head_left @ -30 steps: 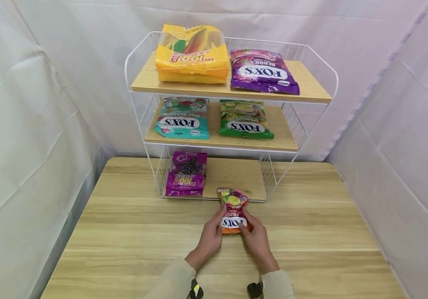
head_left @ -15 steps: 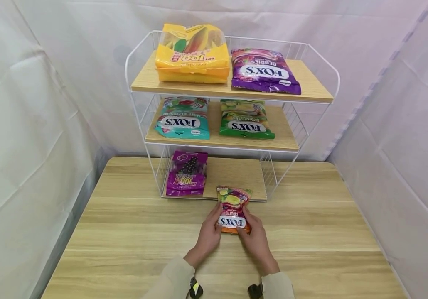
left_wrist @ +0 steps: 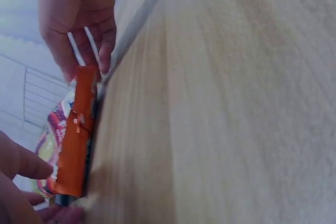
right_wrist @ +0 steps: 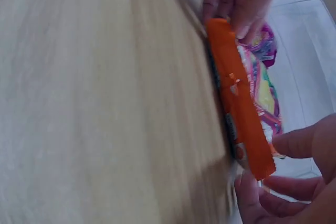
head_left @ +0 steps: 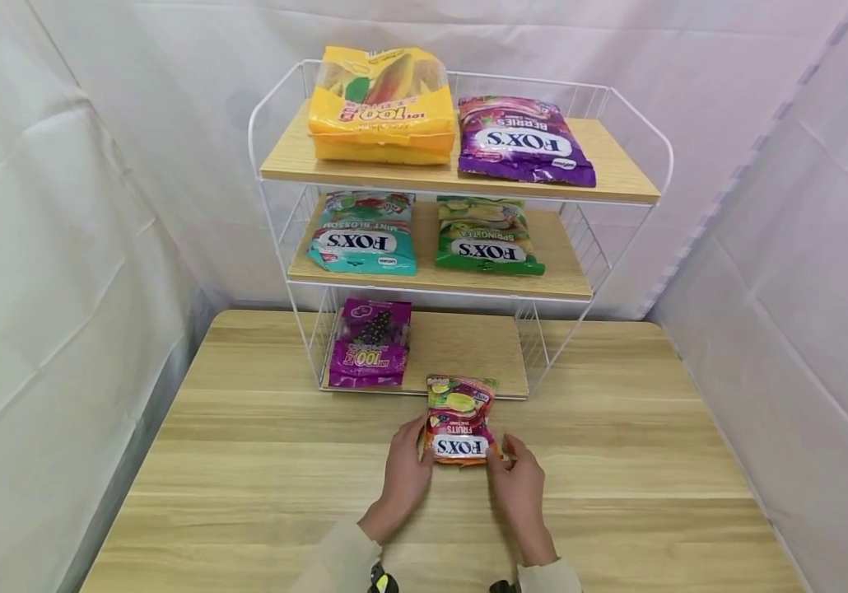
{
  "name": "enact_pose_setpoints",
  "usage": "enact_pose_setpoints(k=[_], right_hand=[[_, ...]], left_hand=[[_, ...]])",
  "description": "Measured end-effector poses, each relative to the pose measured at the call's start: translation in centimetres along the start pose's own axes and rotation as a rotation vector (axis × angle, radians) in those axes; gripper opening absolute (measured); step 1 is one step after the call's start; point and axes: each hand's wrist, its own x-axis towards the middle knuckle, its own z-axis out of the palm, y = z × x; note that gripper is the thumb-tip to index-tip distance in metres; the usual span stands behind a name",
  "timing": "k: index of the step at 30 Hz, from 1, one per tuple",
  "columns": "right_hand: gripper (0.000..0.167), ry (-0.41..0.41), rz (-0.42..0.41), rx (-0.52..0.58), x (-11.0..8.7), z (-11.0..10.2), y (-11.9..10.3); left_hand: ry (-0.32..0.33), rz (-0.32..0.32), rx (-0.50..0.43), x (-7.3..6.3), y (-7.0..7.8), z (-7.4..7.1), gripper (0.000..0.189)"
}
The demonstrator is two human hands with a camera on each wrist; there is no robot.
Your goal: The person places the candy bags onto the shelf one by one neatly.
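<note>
A red FOX'S Fruits candy bag (head_left: 459,416) with an orange bottom seal lies at the front of the rack's lowest shelf, its top end overlapping the shelf edge in the head view. My left hand (head_left: 405,469) holds its left side, thumb on the front face. At the lower right corner, my right hand (head_left: 519,482) pinches the bag between thumb and fingers. Both wrist views show the orange seal (left_wrist: 76,135) facing me, close over the wooden table, with thumbs on the printed side and fingers at the edge beneath.
A white wire rack with wooden shelves (head_left: 468,342) stands behind. It bears a purple grape candy bag (head_left: 370,342), a teal Mint Blossom bag (head_left: 365,235), a green Spring Tea bag (head_left: 486,236), a yellow bag (head_left: 382,107) and a purple Berries bag (head_left: 524,142). White curtains (head_left: 39,247) enclose the table.
Both hands have spread apart, the right one moving right and toward me. The candy bag, squeezed narrower before, now lies straighter and wider, its top slightly nearer to me.
</note>
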Motion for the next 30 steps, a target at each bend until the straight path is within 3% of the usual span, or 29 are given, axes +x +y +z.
enact_pose_setpoints(k=[3, 7, 13, 24, 30], right_hand=[[0.037, -0.002, 0.066, 0.031, 0.0, -0.1, -0.1], [0.030, 0.003, 0.117, 0.072, 0.1, -0.1, 0.0], [0.025, 0.024, 0.116, 0.123, -0.1, 0.2, 0.1], [0.029, 0.099, 0.130, 0.257, 0.2, 0.7, 0.5], [0.028, 0.153, 0.104, 0.278, 0.7, 0.8, 0.1]], left_hand=[[0.003, -0.058, -0.040, -0.1, 0.3, -0.4, 0.047], [0.008, -0.093, -0.167, 0.0, 0.4, -0.4, 0.038], [0.027, -0.105, -0.226, 0.3, -0.1, -0.5, 0.028], [-0.012, -0.108, -0.412, 1.0, -0.2, -0.5, 0.033], [-0.002, -0.127, -0.435, 1.3, 0.5, -0.3, 0.036]])
